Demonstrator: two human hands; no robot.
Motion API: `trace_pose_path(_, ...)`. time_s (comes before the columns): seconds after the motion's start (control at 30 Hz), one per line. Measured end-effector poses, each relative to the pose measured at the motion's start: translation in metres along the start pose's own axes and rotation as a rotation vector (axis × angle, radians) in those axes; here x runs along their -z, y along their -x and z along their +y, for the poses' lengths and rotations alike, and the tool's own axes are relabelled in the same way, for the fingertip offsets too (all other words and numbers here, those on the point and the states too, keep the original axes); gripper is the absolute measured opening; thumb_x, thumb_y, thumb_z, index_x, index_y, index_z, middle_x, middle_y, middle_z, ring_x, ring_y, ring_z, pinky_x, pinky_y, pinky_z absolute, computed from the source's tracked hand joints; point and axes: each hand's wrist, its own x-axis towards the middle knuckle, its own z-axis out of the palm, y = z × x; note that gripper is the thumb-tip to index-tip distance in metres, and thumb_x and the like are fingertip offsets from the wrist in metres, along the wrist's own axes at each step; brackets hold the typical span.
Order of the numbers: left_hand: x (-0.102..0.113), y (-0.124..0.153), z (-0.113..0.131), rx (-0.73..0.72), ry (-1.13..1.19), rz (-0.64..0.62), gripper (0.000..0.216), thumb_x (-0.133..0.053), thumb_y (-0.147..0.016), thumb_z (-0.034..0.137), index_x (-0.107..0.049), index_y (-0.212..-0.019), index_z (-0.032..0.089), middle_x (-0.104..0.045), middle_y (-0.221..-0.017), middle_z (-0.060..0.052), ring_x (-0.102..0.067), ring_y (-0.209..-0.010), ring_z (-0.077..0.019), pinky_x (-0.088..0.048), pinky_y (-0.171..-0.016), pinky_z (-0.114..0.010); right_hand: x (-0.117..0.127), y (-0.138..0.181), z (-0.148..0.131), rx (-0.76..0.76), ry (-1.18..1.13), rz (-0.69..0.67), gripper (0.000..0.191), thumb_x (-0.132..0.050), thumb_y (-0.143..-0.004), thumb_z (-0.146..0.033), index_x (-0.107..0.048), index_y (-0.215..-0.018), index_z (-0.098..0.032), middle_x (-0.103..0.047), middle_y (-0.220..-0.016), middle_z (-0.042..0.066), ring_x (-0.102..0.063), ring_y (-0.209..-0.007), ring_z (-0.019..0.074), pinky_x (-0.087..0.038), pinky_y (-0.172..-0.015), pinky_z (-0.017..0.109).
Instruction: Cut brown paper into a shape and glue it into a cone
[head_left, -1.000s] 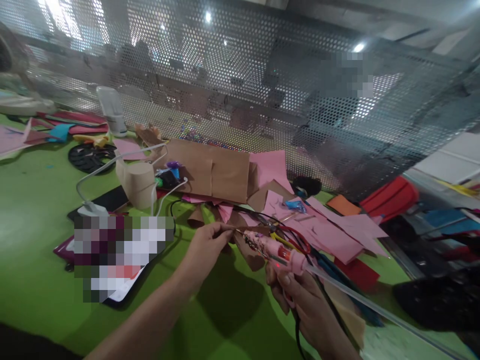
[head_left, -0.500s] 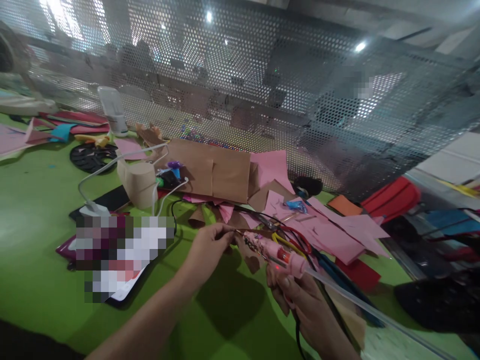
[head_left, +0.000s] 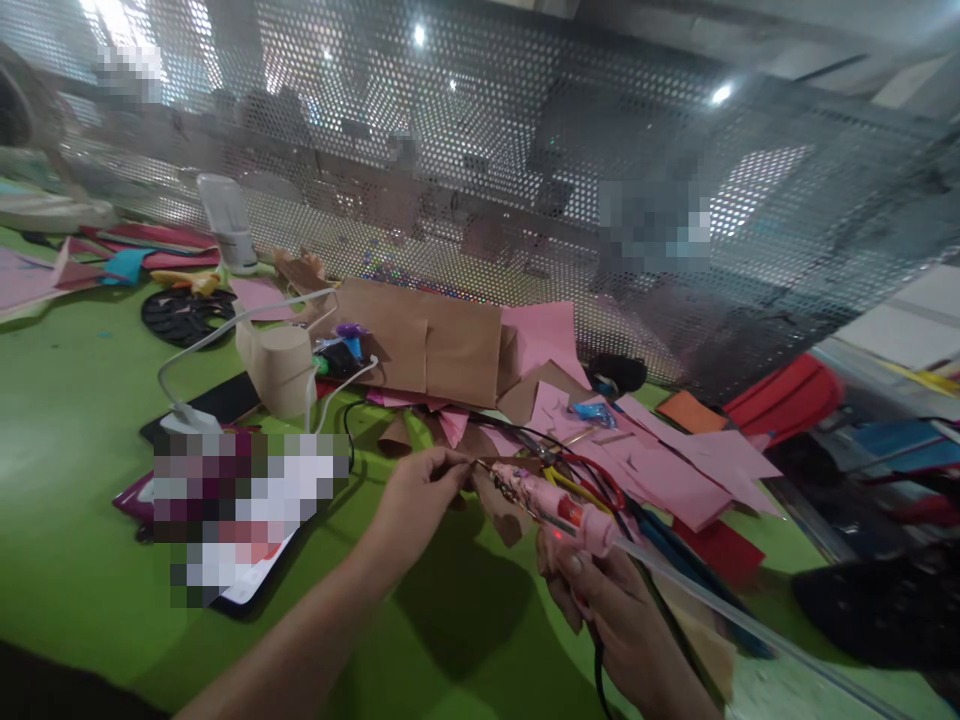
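Observation:
My right hand point(head_left: 611, 615) is wrapped round the grip of a pink glue gun point(head_left: 555, 505), with a clear glue stick point(head_left: 735, 620) trailing from its back toward the lower right. The gun's nozzle points left at my left hand point(head_left: 416, 495). That hand pinches a small brown paper piece point(head_left: 499, 505) right at the nozzle tip, just above the green table point(head_left: 82, 400). A black cord point(head_left: 600, 685) hangs below my right hand.
Brown card sheets point(head_left: 424, 340) and pink paper pieces point(head_left: 660, 465) lie behind my hands, with red-handled scissors point(head_left: 596, 480) among them. A beige paper cylinder point(head_left: 276, 368), a white cable point(head_left: 225, 325) and a tablet point(head_left: 232, 490) sit to the left. A perforated metal screen point(head_left: 525, 180) stands along the back.
Hardly anything has moved: both hands keep their grip, and the glue gun nozzle stays at the brown piece. The view shifted slightly.

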Motion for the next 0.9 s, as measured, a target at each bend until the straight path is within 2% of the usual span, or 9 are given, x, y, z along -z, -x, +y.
trace_pose_path(0.37,0.003,0.0,0.0,0.035,0.061,0.066,0.017,-0.06,-0.078,0.027,-0.071,-0.083,0.015,-0.069,-0.08,-0.004,-0.057,-0.065,-0.0122,-0.048,-0.061,-0.023,-0.002,-0.004,-0.01,0.088,0.046,0.054,0.043,-0.07,-0.077,-0.058,-0.061,-0.068,-0.017,-0.051,-0.064,0.0,-0.038,-0.046,0.0083,-0.029,-0.045,0.025)
trace_pose_path(0.57,0.007,-0.003,-0.005,0.038,0.072,0.105,0.02,-0.063,-0.075,0.031,-0.07,-0.082,0.014,-0.068,-0.077,-0.003,-0.057,-0.062,-0.0118,-0.047,-0.06,-0.023,0.0,-0.003,-0.02,0.087,0.017,0.057,0.041,-0.067,-0.08,-0.055,-0.06,-0.069,-0.016,-0.051,-0.062,0.0,-0.039,-0.046,0.0083,-0.026,-0.043,0.024)
trace_pose_path(0.73,0.016,-0.007,-0.008,0.052,0.183,0.214,0.023,-0.071,-0.068,0.034,-0.07,-0.08,0.014,-0.066,-0.072,0.0,-0.056,-0.056,-0.0086,-0.047,-0.056,-0.02,0.015,-0.009,-0.02,0.162,-0.128,0.018,0.036,-0.059,-0.087,-0.052,-0.067,-0.083,-0.017,-0.058,-0.073,0.003,-0.042,-0.046,0.0073,-0.026,-0.042,0.023)
trace_pose_path(0.83,0.026,-0.011,-0.007,0.04,0.264,0.283,0.026,-0.075,-0.064,0.034,-0.07,-0.081,0.015,-0.066,-0.07,0.001,-0.056,-0.054,-0.0074,-0.047,-0.055,-0.018,0.027,-0.01,-0.022,0.131,-0.155,0.024,0.036,-0.053,-0.091,-0.051,-0.068,-0.09,-0.018,-0.06,-0.073,0.003,-0.041,-0.044,0.0071,-0.026,-0.04,0.023)
trace_pose_path(0.9,0.031,-0.013,-0.007,0.03,0.321,0.318,0.028,-0.077,-0.061,0.034,-0.07,-0.08,0.015,-0.066,-0.069,0.001,-0.056,-0.053,-0.0069,-0.048,-0.055,-0.018,0.032,-0.005,-0.025,0.087,-0.153,0.059,0.033,-0.056,-0.09,-0.049,-0.067,-0.091,-0.018,-0.06,-0.072,0.002,-0.04,-0.043,0.0064,-0.027,-0.039,0.022)
